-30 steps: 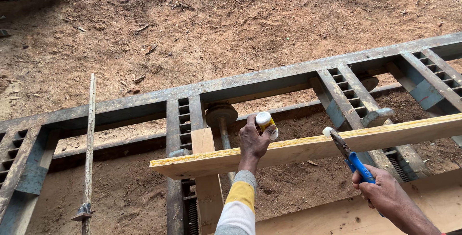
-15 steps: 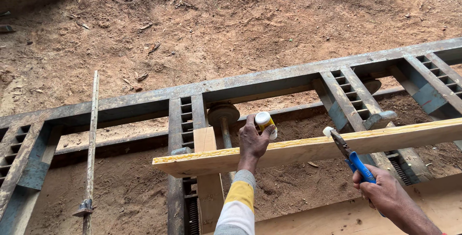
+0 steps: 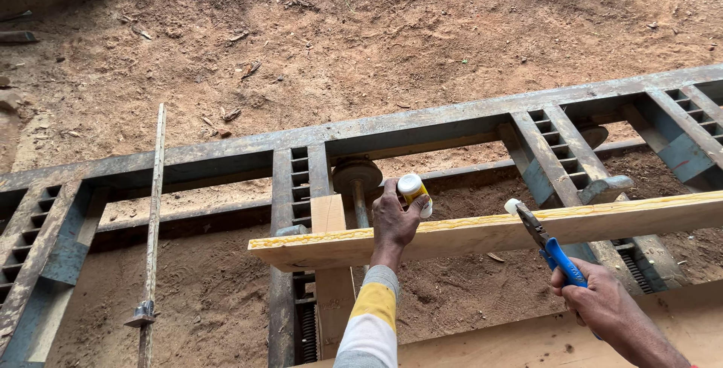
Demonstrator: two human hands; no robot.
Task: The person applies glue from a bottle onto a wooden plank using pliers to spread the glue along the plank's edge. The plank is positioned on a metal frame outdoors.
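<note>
Bare reddish soil (image 3: pixel 422 44) lies behind a long grey metal frame (image 3: pixel 422 128). On the left, the left hand (image 3: pixel 397 221) is closed around a small yellow bottle with a white cap (image 3: pixel 413 192), holding it just above a pale wooden plank (image 3: pixel 482 231). To the right, the right hand (image 3: pixel 602 304) grips the blue handles of pliers (image 3: pixel 548 241), and their tip holds a small white piece (image 3: pixel 513 205) at the upper edge of the plank. A thin metal rod (image 3: pixel 153 217) stands far to the left.
</note>
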